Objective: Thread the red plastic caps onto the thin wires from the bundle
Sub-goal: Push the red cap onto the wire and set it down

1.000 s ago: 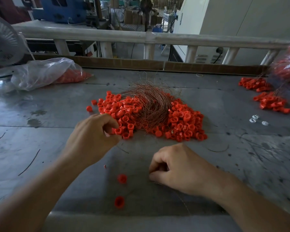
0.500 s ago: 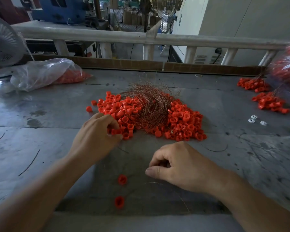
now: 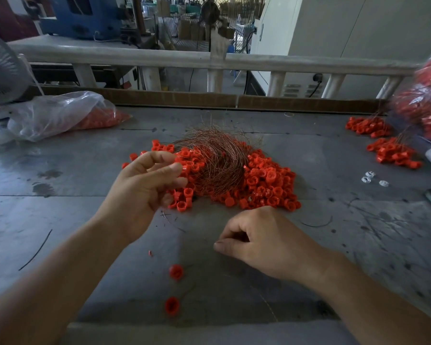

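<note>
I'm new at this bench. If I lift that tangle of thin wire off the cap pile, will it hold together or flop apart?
Probably springy, not limp: the wire bundle keeps a curled nest shape atop the red caps, stray strands standing up. Likely lifts as one tangle, light, perhaps snagging caps.

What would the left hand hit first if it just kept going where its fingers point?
The left hand would probably meet the red caps heaped just ahead of it, then the wire bundle lying on them. It seems raised, so depth is unclear.
</note>
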